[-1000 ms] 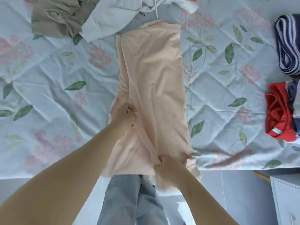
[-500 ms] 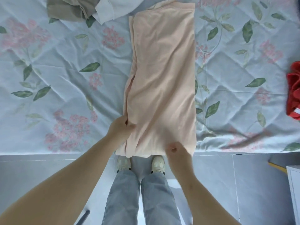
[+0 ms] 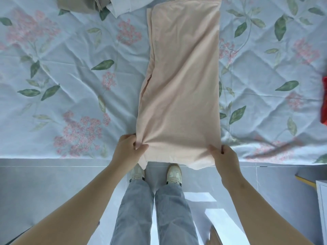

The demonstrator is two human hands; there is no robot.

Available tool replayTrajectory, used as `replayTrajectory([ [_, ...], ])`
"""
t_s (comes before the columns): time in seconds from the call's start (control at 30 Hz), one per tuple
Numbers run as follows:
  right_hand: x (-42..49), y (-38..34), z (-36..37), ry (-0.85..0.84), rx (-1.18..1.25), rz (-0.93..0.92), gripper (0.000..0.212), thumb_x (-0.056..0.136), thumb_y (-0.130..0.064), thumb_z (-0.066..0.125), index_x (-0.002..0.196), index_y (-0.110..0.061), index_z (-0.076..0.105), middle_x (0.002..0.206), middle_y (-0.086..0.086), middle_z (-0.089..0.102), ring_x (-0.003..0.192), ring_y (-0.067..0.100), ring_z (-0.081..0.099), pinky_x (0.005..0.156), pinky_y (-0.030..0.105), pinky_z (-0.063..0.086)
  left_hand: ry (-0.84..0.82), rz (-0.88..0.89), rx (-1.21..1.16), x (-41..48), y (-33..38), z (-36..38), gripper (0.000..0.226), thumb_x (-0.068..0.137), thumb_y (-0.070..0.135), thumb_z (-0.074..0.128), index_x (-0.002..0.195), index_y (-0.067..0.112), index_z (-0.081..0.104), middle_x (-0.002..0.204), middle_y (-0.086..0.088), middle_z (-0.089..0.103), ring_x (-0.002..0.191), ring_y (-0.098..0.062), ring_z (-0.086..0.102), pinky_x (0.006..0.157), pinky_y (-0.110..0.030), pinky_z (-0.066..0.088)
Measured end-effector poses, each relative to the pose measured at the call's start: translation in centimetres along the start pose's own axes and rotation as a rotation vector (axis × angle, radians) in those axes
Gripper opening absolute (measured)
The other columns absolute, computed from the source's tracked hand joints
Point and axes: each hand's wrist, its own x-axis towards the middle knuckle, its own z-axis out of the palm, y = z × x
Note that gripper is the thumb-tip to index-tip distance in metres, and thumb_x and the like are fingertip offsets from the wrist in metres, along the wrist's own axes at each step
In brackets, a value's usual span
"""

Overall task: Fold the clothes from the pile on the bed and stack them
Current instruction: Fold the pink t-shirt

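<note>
A peach garment [image 3: 182, 82] lies folded into a long strip on the floral bedspread [image 3: 70, 71], running from the bed's near edge to the top of the frame. My left hand [image 3: 129, 149] pinches its near left corner. Its near right corner is gripped by my right hand [image 3: 223, 156]. The near end hangs slightly over the bed edge. At the top left lie the unfolded pile's olive garment [image 3: 79, 5] and white garment [image 3: 127, 5], mostly cut off.
A red folded garment [image 3: 324, 103] shows at the right edge of the bed. Below the bed edge are grey floor tiles, my jeans and shoes [image 3: 155, 174]. A white cabinet corner [image 3: 322, 195] stands at the lower right.
Both hands have moved apart to the garment's near corners, the right hand shifting from the middle to the right corner. The side flap is now folded in and the strip lies smoother.
</note>
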Motion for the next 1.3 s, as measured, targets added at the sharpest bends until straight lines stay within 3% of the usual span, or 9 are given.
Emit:
replayTrajectory([
  [0.1,-0.3,0.9,-0.9,0.007,-0.001,-0.008,0.031,0.092,-0.028,0.056,0.070,-0.011,0.043,0.063,-0.001,0.040,0.054,0.015,0.033,0.048,0.026,0.024,-0.173,-0.093,-0.427,-1.3,0.3,-0.6,0.007,0.092,0.019,0.058,0.099,0.021,0.060,0.076,0.008,0.066,0.067,-0.008,0.059,0.056,-0.020,0.043],
  [0.23,-0.3,1.9,-2.3,-0.015,0.020,-0.006,0.028,0.091,-0.028,0.058,0.070,-0.012,0.050,0.065,-0.001,0.050,0.060,0.019,0.043,0.052,0.029,0.030,-0.226,-0.102,-0.385,-1.7,0.1,-0.5,0.004,0.091,0.023,0.059,0.088,0.022,0.062,0.061,0.021,0.061,0.052,0.010,0.053,0.048,-0.006,0.037],
  [0.4,-0.3,3.0,-3.2,-0.040,-0.065,0.009,0.032,0.093,-0.032,0.056,0.085,-0.002,0.064,0.077,0.012,0.062,0.071,0.024,0.049,0.061,0.033,0.034,0.041,-0.151,-0.108,-2.2,-0.6,0.2,0.034,0.096,0.037,0.047,0.096,0.006,0.060,0.086,-0.016,0.062,0.073,-0.022,0.053,0.063,-0.032,0.037],
  [0.57,-0.2,3.3,-2.1,-0.085,-0.129,-0.016,0.016,0.088,-0.031,0.062,0.085,-0.016,0.057,0.076,-0.004,0.059,0.069,0.017,0.051,0.056,0.029,0.036,-0.133,-0.084,0.075,-2.2,-0.4,1.3,0.015,0.087,0.035,0.061,0.096,0.024,0.058,0.089,0.004,0.060,0.086,-0.020,0.057,0.073,-0.034,0.047],
  [0.7,0.1,4.3,-2.9,0.013,-0.202,0.028,0.017,0.093,-0.029,0.054,0.080,-0.018,0.057,0.072,-0.007,0.056,0.075,0.023,0.051,0.058,0.032,0.034,0.049,-0.161,0.169,-2.2,-1.2,0.4,0.016,0.091,0.037,0.051,0.090,0.022,0.055,0.086,0.002,0.061,0.086,-0.024,0.056,0.076,-0.036,0.042],
  [0.8,0.2,4.1,-3.0,0.044,-0.285,-0.004,0.006,0.091,-0.027,0.056,0.091,-0.021,0.056,0.081,-0.007,0.058,0.080,0.020,0.052,0.065,0.031,0.035,-0.047,-0.196,0.273,-1.7,-0.7,0.2,0.024,0.087,0.050,0.052,0.087,0.027,0.057,0.096,0.003,0.054,0.101,-0.025,0.050,0.085,-0.038,0.043],
  [1.1,4.6,-2.8,-0.4,0.102,-0.087,-0.137,0.017,0.085,-0.028,0.056,0.098,-0.019,0.051,0.099,0.002,0.058,0.081,0.020,0.055,0.066,0.031,0.039,0.198,-0.182,-0.110,7.1,6.6,-0.2,0.055,0.079,0.057,0.056,0.126,0.029,0.051,0.111,-0.004,0.049,0.107,-0.030,0.051,0.095,-0.041,0.044],
  [1.17,6.0,-4.3,0.1,0.112,-0.025,-0.117,0.014,0.086,-0.030,0.055,0.096,-0.022,0.050,0.091,-0.001,0.058,0.073,0.014,0.054,0.060,0.029,0.039,0.202,-0.063,-0.103,9.3,8.3,-0.7,0.050,0.087,0.044,0.055,0.135,0.045,0.042,0.098,-0.001,0.053,0.098,-0.022,0.050,0.085,-0.030,0.042],
  [1.3,7.9,-5.4,-0.1,0.147,-0.022,-0.051,0.012,0.092,-0.024,0.048,0.088,-0.014,0.053,0.069,-0.002,0.051,0.056,0.014,0.046,0.046,0.025,0.029,0.472,-0.180,-0.183,11.9,8.7,-1.9,0.022,0.097,0.027,0.044,0.097,0.011,0.058,0.070,0.003,0.049,0.077,-0.026,0.049,0.053,-0.028,0.029],
])
